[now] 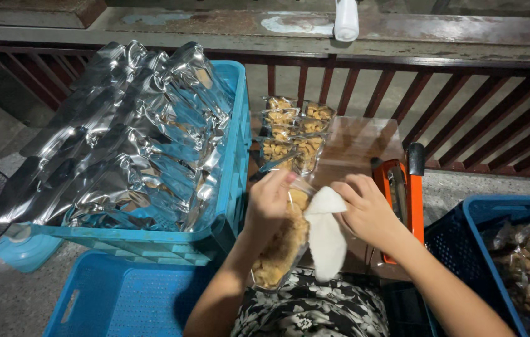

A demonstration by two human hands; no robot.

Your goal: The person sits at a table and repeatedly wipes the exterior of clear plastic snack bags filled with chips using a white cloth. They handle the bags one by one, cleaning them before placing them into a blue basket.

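Snack bag (282, 246), clear and full of golden-brown pieces, hangs over the person's lap, its top pinched shut in the left hand (269, 201). The right hand (368, 209) grips a white cloth (327, 234) against the bag's mouth. If the pinch loosens, I think the pieces could spill. Just beyond, an orange sealer (400, 193) sits on the small bench (365, 143) beside stacked filled bags (293, 134). Silver foil packs (134, 137) heap a blue crate (230, 181) at left.
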